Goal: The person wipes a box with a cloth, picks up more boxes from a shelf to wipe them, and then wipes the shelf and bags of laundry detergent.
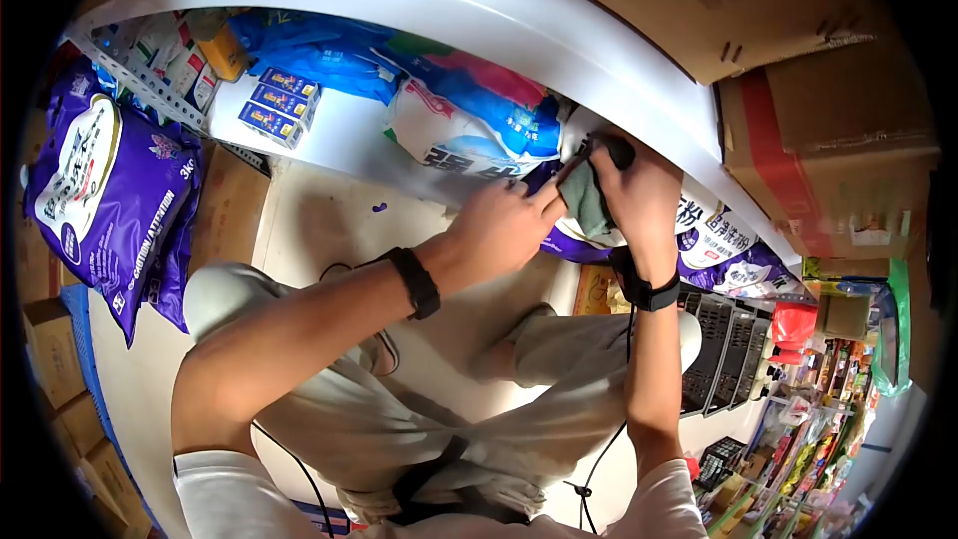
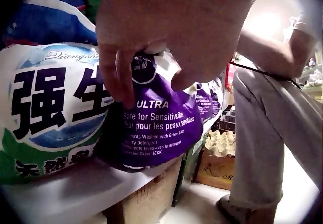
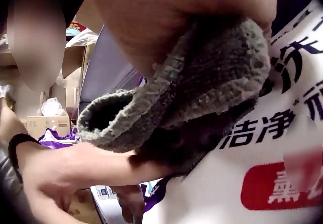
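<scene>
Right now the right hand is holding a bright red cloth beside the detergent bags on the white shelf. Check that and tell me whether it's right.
Not quite: the cloth is grey-green, not bright red, as the right wrist view shows. The right hand is indeed holding it beside the detergent bags on the white shelf.

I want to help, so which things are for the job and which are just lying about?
Job:
- green-grey cloth in the right hand
- probably the purple-and-white bag beside it

Just lying about:
- small blue boxes
- black crates
</scene>
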The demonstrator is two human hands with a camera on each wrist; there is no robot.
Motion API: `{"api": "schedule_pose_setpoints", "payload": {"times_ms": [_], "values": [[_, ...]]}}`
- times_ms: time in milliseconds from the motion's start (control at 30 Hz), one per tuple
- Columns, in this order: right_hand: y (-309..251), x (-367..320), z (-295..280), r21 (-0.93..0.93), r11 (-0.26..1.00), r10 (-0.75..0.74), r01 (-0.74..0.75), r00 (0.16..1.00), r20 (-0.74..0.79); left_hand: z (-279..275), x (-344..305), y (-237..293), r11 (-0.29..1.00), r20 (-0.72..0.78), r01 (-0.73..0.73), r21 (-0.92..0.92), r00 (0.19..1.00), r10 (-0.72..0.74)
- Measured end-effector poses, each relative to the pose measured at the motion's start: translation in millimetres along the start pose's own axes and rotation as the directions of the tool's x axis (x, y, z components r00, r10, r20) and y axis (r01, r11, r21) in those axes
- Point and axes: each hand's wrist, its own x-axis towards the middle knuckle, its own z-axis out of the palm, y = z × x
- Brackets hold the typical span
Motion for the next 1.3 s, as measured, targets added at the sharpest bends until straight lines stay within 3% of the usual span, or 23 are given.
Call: {"api": "schedule_pose_setpoints", "payload": {"times_ms": [100,167,333,367,467,500,533,600,733,767,867,900,1000,1067,1167,1300], "values": [[-3,-3,5,0.134,0.99,0.054,-0.048,0.997,-0.046,6,-3,3,0.998,0.06,-0.035,0.059,0.998,0.031],[-10,-3,9,0.108,0.994,0.014,-0.015,1.0,0.005,8,-4,-1,0.987,0.16,-0.112,0.116,0.983,0.093],[-1,-2,-4,-0.048,0.999,-0.011,0.012,1.0,0.018,1,-2,5,0.976,0.12,-0.067,0.207,0.992,0.043],[0,-1,-7,-0.014,0.999,0.039,-0.038,0.997,0.067,3,-3,8,0.971,0.117,-0.078,0.228,0.992,0.052],[10,3,6,0.17,0.981,0.106,-0.097,0.993,-0.047,25,-4,16,0.941,0.075,-0.057,0.334,0.997,0.034],[10,6,10,0.137,0.984,0.123,-0.114,0.991,-0.059,26,-2,19,0.938,0.062,-0.035,0.344,0.998,0.015],[10,8,15,0.098,0.995,0.039,-0.031,0.995,-0.088,26,-2,22,0.939,0.063,-0.027,0.343,0.998,0.005],[11,3,21,-0.102,0.995,-0.005,-0.003,0.997,-0.079,24,-3,26,0.939,0.068,-0.019,0.344,0.998,-0.004],[-18,-9,-3,-0.04,0.999,0.041,-0.038,0.997,0.072,38,-13,48,0.924,-0.014,-0.007,0.383,1.0,0.014],[-20,-12,-5,-0.046,0.998,0.05,-0.045,0.993,0.108,44,-15,55,0.944,0.065,-0.037,0.327,0.998,0.017],[-24,-12,-8,-0.068,0.995,0.08,-0.069,0.981,0.175,43,-14,72,0.911,0.081,0.036,0.411,0.994,-0.076],[-22,-11,-5,-0.044,0.997,0.066,-0.06,0.988,0.141,41,-12,75,0.918,0.17,0.031,0.395,0.98,-0.106],[-22,-9,7,-0.021,1.0,0.001,-0.002,1.0,-0.014,38,-9,80,0.913,0.135,0.074,0.4,0.981,-0.139],[-24,-15,20,-0.113,0.99,-0.088,0.08,0.994,-0.069,49,-8,83,0.922,0.202,0.057,0.382,0.969,-0.144],[-31,-21,18,-0.167,0.984,-0.062,0.058,0.998,-0.022,51,-7,84,0.89,0.202,0.048,0.453,0.967,-0.155],[-25,-14,3,-0.089,0.994,-0.054,0.058,0.997,0.047,47,-5,83,0.848,0.146,0.045,0.529,0.979,-0.143]]}}
